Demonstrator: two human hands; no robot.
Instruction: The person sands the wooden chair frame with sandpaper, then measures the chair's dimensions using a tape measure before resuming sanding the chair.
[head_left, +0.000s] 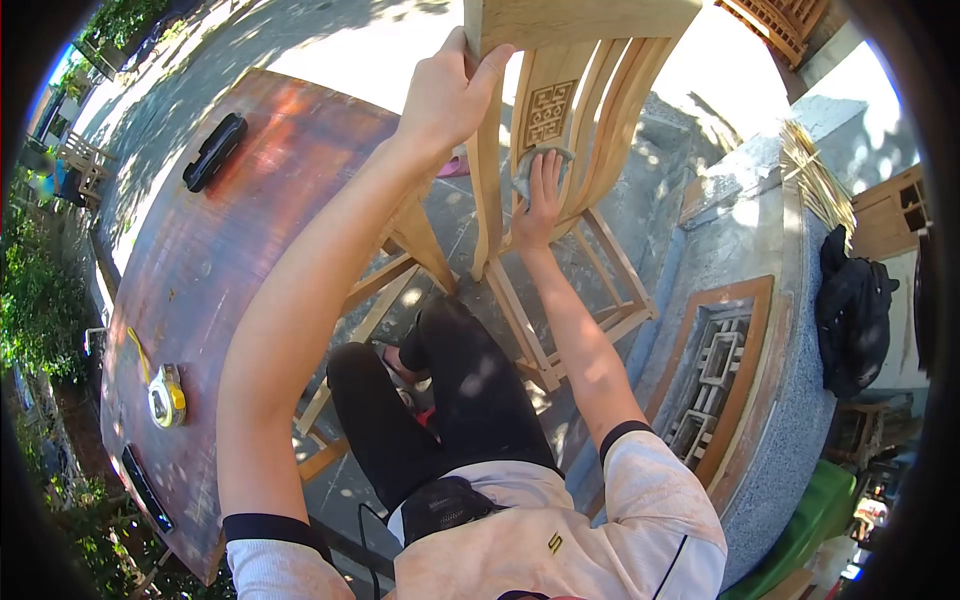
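An unpainted wooden chair (583, 120) stands in front of me, with a carved fretwork panel (547, 115) in the middle of its slatted back. My left hand (450, 95) is closed around the left end of the chair's top rail, thumb on the near side. Lower on the back, just below the carving, my right hand (540, 205) presses a crumpled grey cloth (524, 178) against the central slat. The fingers of that hand lie straight over the cloth and cover part of it.
A worn reddish-brown table (270, 190) to my left bears an opened black case (215, 152), a tape measure (167, 397) and a dark narrow object (147, 488). On the right runs a stone ledge (780, 370) with a black bag (855, 315) and a bundle of thin sticks (815, 180).
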